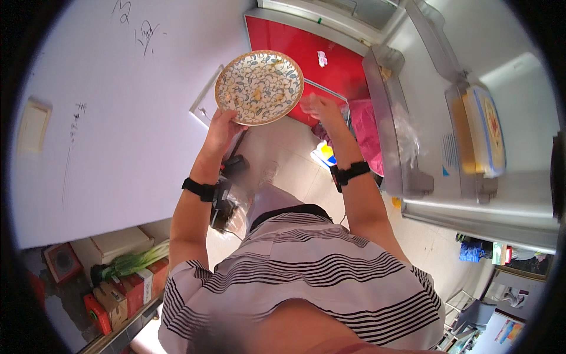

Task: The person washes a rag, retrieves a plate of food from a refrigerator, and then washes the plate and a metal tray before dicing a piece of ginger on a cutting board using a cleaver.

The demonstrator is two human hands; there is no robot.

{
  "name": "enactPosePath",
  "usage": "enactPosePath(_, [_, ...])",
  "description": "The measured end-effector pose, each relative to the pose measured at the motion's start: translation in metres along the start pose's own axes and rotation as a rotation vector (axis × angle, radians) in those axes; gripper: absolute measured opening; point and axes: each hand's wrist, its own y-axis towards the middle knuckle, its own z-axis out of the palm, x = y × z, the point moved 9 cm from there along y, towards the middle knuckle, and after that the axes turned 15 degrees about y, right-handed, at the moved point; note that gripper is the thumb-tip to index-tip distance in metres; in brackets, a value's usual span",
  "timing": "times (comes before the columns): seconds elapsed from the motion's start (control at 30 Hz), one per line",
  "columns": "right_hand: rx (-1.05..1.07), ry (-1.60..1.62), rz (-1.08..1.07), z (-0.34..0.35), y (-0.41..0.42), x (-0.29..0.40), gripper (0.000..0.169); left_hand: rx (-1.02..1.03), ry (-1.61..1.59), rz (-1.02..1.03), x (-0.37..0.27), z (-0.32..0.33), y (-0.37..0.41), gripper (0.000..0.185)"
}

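My left hand (223,131) grips the lower left rim of a round plate (258,86), thumb on its face. The plate carries a blue-green and tan scroll pattern inside a tan patterned border. Yellowish-brown smears mark its surface. Close to the plate's right edge is my right hand (322,108), with blurred fingers extended and nothing seen in them. Beyond the plate stands a glossy red panel (300,42), apparently a refrigerator front. An open refrigerator door (468,212) with clear door shelves (393,146) reaches along my right side.
A lidded plastic box (484,132) sits on a door shelf. A white panel (119,146) bearing handwriting rises at left. Green onions (137,261) lie on boxes (130,292) at lower left. A pink bag (366,132) and dark items (225,208) stand low by the floor (292,163).
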Motion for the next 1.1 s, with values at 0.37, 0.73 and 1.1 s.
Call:
enactPosePath(0.37, [-0.27, 0.378, 0.059, -0.12, -0.039, -0.063, 0.032, -0.235, -0.044, -0.135, 0.055, -0.08, -0.086, 0.045])
enactPosePath(0.73, [-0.226, 0.026, -0.436, -0.123, -0.085, 0.031, 0.053, -0.044, -0.003, -0.225, 0.068, -0.079, -0.063, 0.043])
enactPosePath(1.1, [0.298, -0.321, -0.423, -0.025, -0.031, 0.034, 0.011, -0.238, 0.066, -0.175, 0.16, -0.14, -0.111, 0.047])
